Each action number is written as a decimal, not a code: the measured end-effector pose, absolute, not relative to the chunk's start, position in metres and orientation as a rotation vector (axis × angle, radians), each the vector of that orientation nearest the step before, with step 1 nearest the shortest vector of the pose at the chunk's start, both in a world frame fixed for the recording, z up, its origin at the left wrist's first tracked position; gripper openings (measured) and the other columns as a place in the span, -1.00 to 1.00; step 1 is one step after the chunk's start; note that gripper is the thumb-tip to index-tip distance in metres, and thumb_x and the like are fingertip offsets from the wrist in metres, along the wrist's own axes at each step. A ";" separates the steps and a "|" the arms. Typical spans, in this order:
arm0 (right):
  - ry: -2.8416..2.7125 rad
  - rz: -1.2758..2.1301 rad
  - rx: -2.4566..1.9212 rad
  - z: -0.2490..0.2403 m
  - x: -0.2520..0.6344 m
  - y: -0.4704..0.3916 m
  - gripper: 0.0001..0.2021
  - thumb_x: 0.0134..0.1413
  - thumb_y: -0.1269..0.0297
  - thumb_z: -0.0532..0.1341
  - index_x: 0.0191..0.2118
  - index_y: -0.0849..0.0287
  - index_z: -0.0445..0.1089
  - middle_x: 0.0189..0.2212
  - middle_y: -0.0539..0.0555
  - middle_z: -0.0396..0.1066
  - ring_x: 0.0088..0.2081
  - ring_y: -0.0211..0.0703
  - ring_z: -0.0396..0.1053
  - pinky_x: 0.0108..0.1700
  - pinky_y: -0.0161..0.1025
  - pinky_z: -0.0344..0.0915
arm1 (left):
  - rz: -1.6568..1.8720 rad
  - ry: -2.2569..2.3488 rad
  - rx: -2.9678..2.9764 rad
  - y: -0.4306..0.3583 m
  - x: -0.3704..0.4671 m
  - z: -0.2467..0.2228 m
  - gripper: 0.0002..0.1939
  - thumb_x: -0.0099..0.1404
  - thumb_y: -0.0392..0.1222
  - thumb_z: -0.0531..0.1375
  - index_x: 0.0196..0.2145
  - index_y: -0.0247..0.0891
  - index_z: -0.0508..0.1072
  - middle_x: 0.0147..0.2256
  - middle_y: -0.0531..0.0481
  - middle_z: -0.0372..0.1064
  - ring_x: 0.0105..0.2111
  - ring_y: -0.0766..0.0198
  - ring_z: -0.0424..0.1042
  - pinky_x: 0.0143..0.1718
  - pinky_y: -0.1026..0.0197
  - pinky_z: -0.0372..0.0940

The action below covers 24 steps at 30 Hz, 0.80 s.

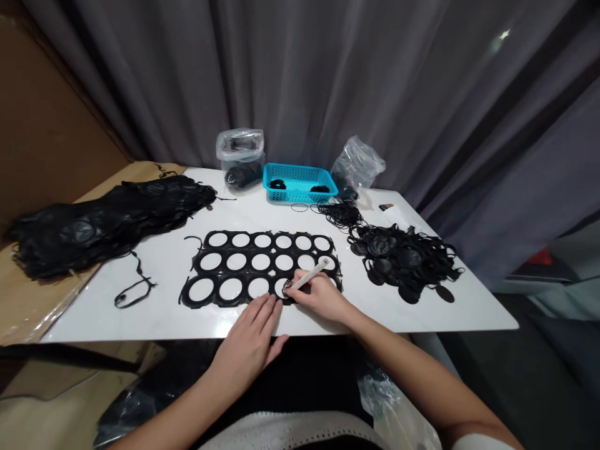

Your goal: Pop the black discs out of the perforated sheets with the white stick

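A black sheet [252, 273] with three rows of round openings lies flat on the white table. My right hand [319, 295] is closed around a pale pen-like tool [310, 274], its lower end at an opening in the front row. Thin black loops [287, 286] bunch beside those fingertips. Palm down, my left hand [252, 334] rests with its fingers stretched out on the sheet's front edge, holding nothing. The tool's tip is too small to make out.
Black sheets [107, 219] are heaped at the left, near a loose black strip [134, 294]. Black scraps and discs [407, 256] pile up at the right. Behind stand a blue basket [300, 195], a plastic-lined tub [240, 156], a clear bag [359, 164] and thin rings [344, 214].
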State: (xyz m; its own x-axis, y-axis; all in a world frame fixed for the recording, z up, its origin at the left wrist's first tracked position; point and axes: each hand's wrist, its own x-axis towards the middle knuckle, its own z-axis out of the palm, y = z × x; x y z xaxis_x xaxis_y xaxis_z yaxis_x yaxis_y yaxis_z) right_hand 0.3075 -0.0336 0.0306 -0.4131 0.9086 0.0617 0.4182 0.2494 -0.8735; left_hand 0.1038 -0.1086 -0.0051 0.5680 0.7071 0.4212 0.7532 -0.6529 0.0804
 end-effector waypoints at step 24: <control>-2.518 -0.092 -0.948 0.019 0.311 -0.032 -0.86 0.31 0.46 0.05 -0.22 0.20 0.35 -0.21 0.18 0.49 -0.17 -0.03 0.32 -0.12 -0.12 0.08 | -0.654 -1.178 -2.670 -0.106 0.105 -0.010 -0.55 0.41 -0.11 0.11 0.12 -0.49 0.37 0.06 -0.35 0.42 0.10 -0.12 0.37 0.09 -0.07 0.32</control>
